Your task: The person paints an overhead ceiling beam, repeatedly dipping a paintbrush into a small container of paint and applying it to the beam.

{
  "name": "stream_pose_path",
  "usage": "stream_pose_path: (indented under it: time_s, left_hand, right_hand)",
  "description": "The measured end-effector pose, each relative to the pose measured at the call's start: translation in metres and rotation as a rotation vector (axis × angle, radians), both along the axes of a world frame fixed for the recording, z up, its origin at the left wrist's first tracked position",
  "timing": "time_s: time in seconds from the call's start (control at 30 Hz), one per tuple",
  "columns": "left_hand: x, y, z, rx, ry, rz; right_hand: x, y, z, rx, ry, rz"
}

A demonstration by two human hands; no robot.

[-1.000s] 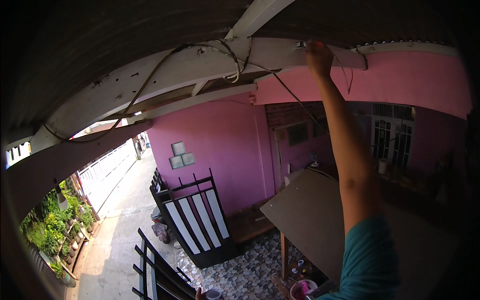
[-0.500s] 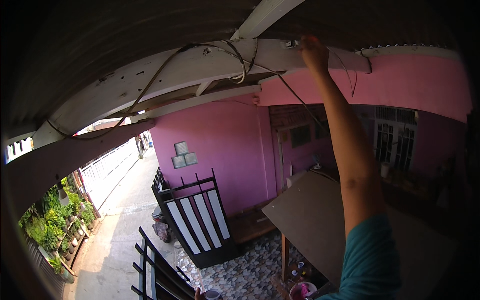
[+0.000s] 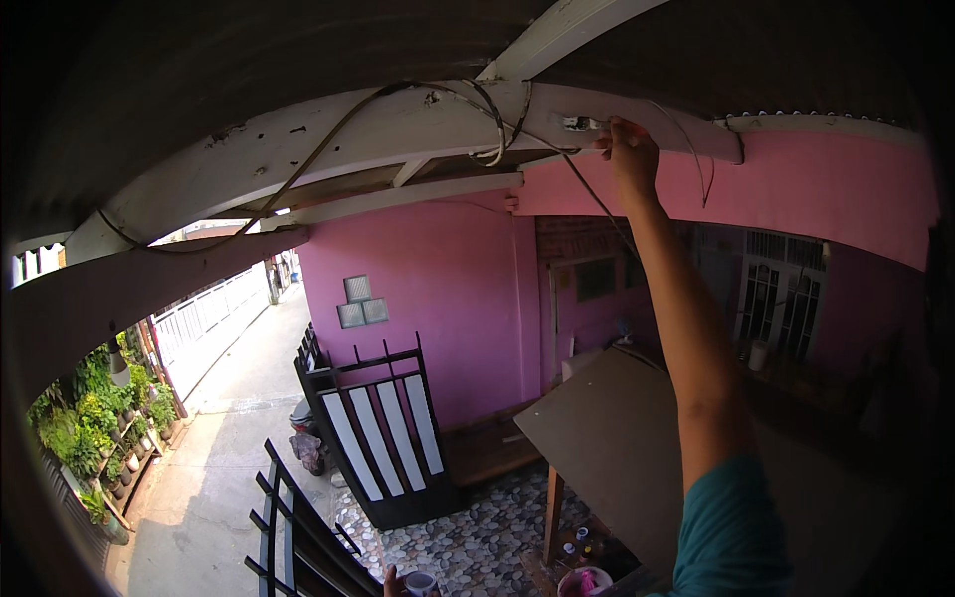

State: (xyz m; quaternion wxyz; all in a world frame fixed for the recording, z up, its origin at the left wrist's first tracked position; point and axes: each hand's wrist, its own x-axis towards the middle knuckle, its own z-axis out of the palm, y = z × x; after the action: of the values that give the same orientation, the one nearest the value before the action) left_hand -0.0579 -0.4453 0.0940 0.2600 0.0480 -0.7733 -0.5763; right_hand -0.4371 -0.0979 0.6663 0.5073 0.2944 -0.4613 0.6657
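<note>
Head view | small pale-and-dark brush-like tool [image 3: 582, 123] pinched by curled right hand [image 3: 632, 159] toward right end of long white-painted beam [image 3: 398, 134] | left hand [image 3: 393, 581] cropped, grip on round grey cup [image 3: 421, 583] untellable | beam-brushing judged underway; steady pressure called for

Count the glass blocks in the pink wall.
3: the upper block, with the lower-left block and lower-right block side by side beneath it. No others show; any behind the arm would be hidden.
</note>
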Motion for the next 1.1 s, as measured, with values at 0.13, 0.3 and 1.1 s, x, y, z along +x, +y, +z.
stream_pose_path:
  time_s: [0.13, 0.3, 1.1]
  left_hand:
    - [0.001, -0.007, -0.009, -0.216, 0.05, 0.061]
    - [0.001, 0.001, -0.011, -0.173, 0.075, 0.049]
    - [-0.067, 0.003, 0.005, -0.091, 0.071, -0.011]
  right_hand:
    - [-0.003, 0.004, -0.018, 0.046, 0.195, -0.457]
    - [0.032, -0.033, -0.044, 0.247, 0.127, -0.281]
    - [0.201, -0.133, -0.393, 0.204, -0.629, 0.429]
